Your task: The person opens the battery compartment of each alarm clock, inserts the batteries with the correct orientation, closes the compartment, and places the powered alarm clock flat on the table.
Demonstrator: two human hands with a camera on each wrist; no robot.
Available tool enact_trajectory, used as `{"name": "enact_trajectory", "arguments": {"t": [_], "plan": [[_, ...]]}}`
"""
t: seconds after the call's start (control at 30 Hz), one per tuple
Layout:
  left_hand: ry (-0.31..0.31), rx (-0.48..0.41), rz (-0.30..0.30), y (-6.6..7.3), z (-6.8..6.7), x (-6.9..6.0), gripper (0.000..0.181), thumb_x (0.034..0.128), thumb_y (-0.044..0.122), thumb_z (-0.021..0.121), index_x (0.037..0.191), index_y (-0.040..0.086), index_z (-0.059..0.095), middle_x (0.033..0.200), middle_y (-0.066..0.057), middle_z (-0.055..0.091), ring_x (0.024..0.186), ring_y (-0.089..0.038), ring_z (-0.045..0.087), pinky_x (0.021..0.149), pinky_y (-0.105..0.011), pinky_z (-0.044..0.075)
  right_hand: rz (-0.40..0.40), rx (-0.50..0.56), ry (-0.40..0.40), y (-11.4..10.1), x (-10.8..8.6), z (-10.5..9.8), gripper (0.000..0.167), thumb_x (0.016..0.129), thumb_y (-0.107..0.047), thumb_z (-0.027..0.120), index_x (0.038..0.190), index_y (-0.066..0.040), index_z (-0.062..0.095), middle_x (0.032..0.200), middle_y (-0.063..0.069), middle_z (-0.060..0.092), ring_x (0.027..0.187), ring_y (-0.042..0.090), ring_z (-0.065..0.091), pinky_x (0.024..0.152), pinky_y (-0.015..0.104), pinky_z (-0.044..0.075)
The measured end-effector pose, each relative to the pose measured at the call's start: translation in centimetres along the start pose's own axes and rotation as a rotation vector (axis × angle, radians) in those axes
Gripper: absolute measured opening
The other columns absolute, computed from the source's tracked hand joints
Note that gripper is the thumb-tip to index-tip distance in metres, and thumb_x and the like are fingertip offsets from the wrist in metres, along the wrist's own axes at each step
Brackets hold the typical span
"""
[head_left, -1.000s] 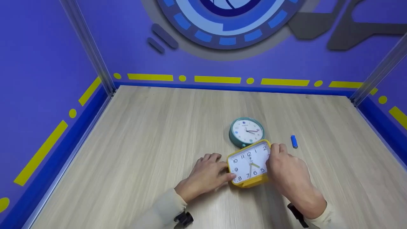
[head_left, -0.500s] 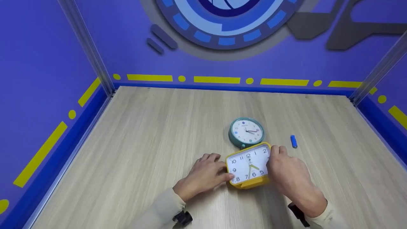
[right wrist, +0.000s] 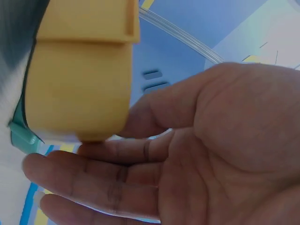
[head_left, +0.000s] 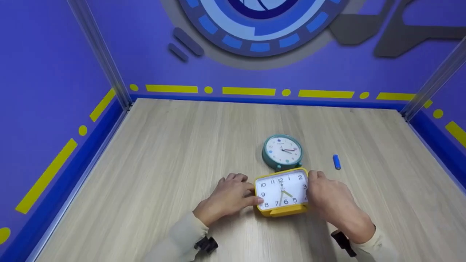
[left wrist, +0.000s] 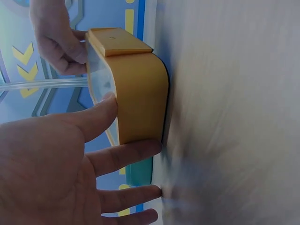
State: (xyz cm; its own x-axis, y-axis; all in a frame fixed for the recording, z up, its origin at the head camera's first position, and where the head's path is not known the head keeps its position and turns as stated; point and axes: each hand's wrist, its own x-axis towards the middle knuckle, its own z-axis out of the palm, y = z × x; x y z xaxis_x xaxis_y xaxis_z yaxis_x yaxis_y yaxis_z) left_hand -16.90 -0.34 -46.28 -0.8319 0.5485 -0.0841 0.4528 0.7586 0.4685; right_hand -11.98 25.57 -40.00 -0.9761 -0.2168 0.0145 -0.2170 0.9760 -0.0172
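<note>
Tabletop (head_left: 182, 145): pale wood grain, running back to the walls.
Walls: blue-violet back wall (head_left: 327, 74) and left wall (head_left: 43, 72), a silver post (head_left: 100, 54) at their corner; yellow dashes and dots (head_left: 248, 91) along the foot, a round blue emblem (head_left: 260, 22) above.
Yellow clock (head_left: 282, 193): near the front of the tabletop, dial up, slightly turned, between both hands.
Teal clock (head_left: 284, 150): round, dial up, just beyond the yellow clock, whose top edge partly covers its feet; cannot tell whether they touch.
Blue cylinder (head_left: 336, 162): small, lying beyond the right hand, apart from both clocks.
Left hand (head_left: 227, 194): pinching the yellow clock's left side, thumb on the front rim.
Right hand (head_left: 329, 196): thumb and index finger gripping the yellow clock's right side near its top.
Left wrist view: adds the dark back edge facing the wood, and the ledge along the clock's lower side.
Right wrist view: shows the yellow side wall, the dial hidden; remaining fingers extended past the corner.
</note>
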Motion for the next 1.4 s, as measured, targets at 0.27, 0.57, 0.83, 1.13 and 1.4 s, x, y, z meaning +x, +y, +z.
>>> {"name": "enact_trajectory", "arguments": {"t": [0.27, 0.57, 0.83, 1.13, 1.4], "plan": [[-0.008, -0.018, -0.049, -0.2, -0.7, -0.1, 0.047, 0.101, 0.053, 0.068, 0.127, 0.015, 0.077, 0.145, -0.014, 0.06, 0.139, -0.035, 0.047, 0.112, -0.066, 0.033, 0.009, 0.081, -0.107, 0.5, 1.0, 0.6, 0.023, 0.098, -0.005, 0.067, 0.111, 0.011, 0.055, 0.084, 0.014, 0.055, 0.066, 0.023, 0.052, 0.058, 0.041, 0.052], [0.009, -0.001, -0.06, -0.4, -1.1, -0.2, 0.047, 0.1001, 0.053, 0.07, 0.124, 0.013, 0.079, 0.139, -0.013, 0.063, 0.134, -0.034, 0.05, 0.109, -0.063, 0.036, 0.02, 0.164, -0.212, 0.9, 1.8, 1.3, 0.016, 0.099, -0.005, 0.063, 0.107, 0.007, 0.056, 0.084, 0.01, 0.055, 0.069, 0.023, 0.052, 0.062, 0.04, 0.049], [0.024, 0.008, -0.065, -0.5, -1.4, -0.4, 0.047, 0.0996, 0.05, 0.072, 0.122, 0.009, 0.078, 0.13, -0.012, 0.065, 0.127, -0.033, 0.053, 0.107, -0.063, 0.039, 0.016, 0.218, -0.275, 0.9, 2.2, 2.0, 0.015, 0.102, -0.008, 0.063, 0.106, 0.006, 0.057, 0.082, 0.007, 0.053, 0.071, 0.022, 0.052, 0.064, 0.038, 0.046], [0.007, 0.013, -0.061, -0.6, -1.4, -0.4, 0.048, 0.1023, 0.051, 0.067, 0.125, 0.009, 0.077, 0.131, -0.012, 0.065, 0.126, -0.032, 0.054, 0.103, -0.056, 0.042, 0.045, 0.204, -0.284, 1.0, 2.5, 2.2, 0.021, 0.104, -0.014, 0.062, 0.11, 0.006, 0.059, 0.085, 0.008, 0.054, 0.074, 0.022, 0.053, 0.064, 0.038, 0.044], [0.009, 0.024, -0.08, -0.5, -1.3, -0.4, 0.041, 0.1065, 0.043, 0.062, 0.127, 0.01, 0.077, 0.138, -0.014, 0.063, 0.13, -0.033, 0.053, 0.108, -0.057, 0.041, 0.062, 0.154, -0.365, 0.8, 2.7, 2.6, 0.033, 0.105, -0.017, 0.06, 0.122, 0.012, 0.059, 0.095, 0.013, 0.056, 0.082, 0.026, 0.054, 0.072, 0.041, 0.047]]}}
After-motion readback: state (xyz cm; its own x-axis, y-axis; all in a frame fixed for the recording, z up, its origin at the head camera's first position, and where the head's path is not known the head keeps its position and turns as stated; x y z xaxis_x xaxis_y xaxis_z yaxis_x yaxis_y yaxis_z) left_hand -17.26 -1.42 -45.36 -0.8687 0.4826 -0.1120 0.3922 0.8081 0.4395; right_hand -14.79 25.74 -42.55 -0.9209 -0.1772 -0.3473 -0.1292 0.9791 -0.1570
